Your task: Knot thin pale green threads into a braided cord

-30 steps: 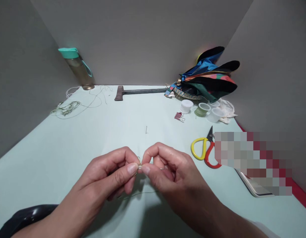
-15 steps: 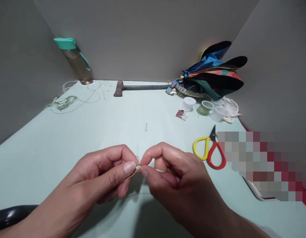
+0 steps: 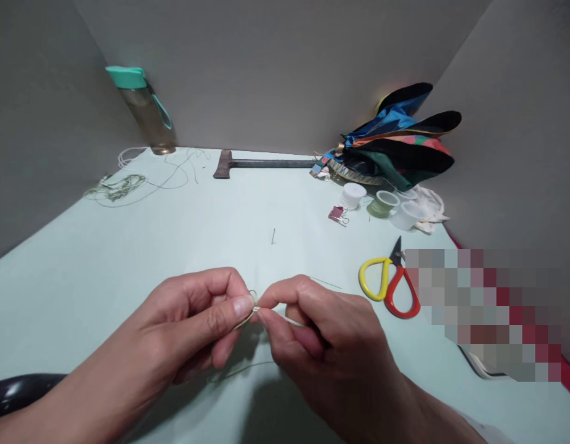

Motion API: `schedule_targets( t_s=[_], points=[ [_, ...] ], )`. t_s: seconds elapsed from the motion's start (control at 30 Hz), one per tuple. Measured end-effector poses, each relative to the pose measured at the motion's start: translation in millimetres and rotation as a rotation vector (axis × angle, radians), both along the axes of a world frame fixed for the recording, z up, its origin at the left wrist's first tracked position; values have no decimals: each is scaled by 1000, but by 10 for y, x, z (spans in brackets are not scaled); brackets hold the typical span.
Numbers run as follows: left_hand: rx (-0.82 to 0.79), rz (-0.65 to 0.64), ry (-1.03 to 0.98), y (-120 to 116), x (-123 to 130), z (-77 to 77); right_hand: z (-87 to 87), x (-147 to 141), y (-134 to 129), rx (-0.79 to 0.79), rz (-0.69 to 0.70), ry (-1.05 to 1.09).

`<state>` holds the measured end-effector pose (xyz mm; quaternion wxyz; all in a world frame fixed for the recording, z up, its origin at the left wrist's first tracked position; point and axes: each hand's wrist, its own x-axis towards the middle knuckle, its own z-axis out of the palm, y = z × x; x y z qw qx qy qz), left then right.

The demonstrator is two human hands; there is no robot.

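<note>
My left hand and my right hand pinch a thin pale cord between thumbs and fingertips, close together above the pale green table top. A small loop of the cord stands up at my left thumb tip. A white stretch of strand runs into my right hand's fingers. A fine green thread trails on the table below both hands. The knot or join is too small to make out.
Red-and-yellow-handled scissors lie right of my hands. Farther back are a white spool, a small cup of green thread, a binder clip, a hatchet, a folded umbrella, and a teal-lidded bottle.
My hands have drawn slightly apart, the right one moving right. More white strand shows between them. A thin strand end now shows above my right hand.
</note>
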<state>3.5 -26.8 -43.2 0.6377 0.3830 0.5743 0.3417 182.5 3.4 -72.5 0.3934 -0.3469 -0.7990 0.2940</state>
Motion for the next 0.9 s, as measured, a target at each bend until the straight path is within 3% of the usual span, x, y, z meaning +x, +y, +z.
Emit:
schedule_targets(
  t_s=[0.2,0.53,0.73,0.9],
  points=[
    [65,-113,-33,10,-99,-114,-24,-3,2,54,-7,-3],
    [42,-188,-212,60,-151,-63,21,36,-27,186,-46,47],
    [94,-195,-107,55,-217,-21,-90,-61,-6,197,-111,287],
    [185,-247,55,109,-264,-18,-120,-90,1,65,-105,279]
  ],
)
